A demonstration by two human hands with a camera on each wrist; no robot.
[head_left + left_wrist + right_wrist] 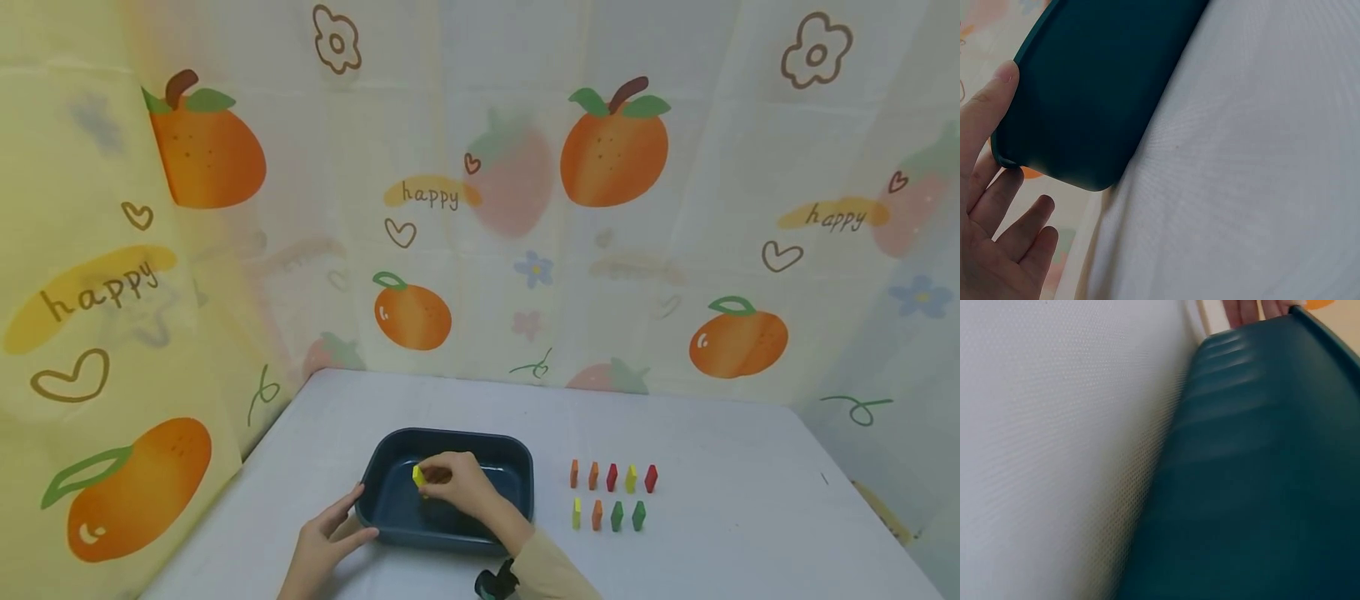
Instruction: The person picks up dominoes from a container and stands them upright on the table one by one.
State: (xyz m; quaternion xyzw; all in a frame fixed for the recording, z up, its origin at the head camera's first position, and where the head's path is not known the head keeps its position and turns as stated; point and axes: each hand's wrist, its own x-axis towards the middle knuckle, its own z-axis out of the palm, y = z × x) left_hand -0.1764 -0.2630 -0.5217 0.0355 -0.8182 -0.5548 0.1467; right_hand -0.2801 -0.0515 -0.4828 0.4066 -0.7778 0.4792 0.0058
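Observation:
A dark blue-green rectangular tray [517, 467] stands on the white table. My right hand [461, 483] reaches over its front rim and pinches a small yellow block [417, 476] between thumb and fingers, above the tray's floor. Something yellowish shows just below those fingers, mostly hidden. At the tray's front left corner, my left hand [322, 537] rests with thumb and fingers spread around the rim. In the left wrist view, the thumb [1005, 78] lies on the tray's edge [1085, 94] and the other fingers are loosely extended. The right wrist view shows only the tray's outer wall [1241, 456].
Right of the tray, small upright blocks stand in two rows: a back row with a red block [612, 477] among orange, yellow and red ones, and a front row with a green block [638, 516]. A black device [495, 581] sits by the right wrist. A printed curtain [480, 250] hangs behind the table.

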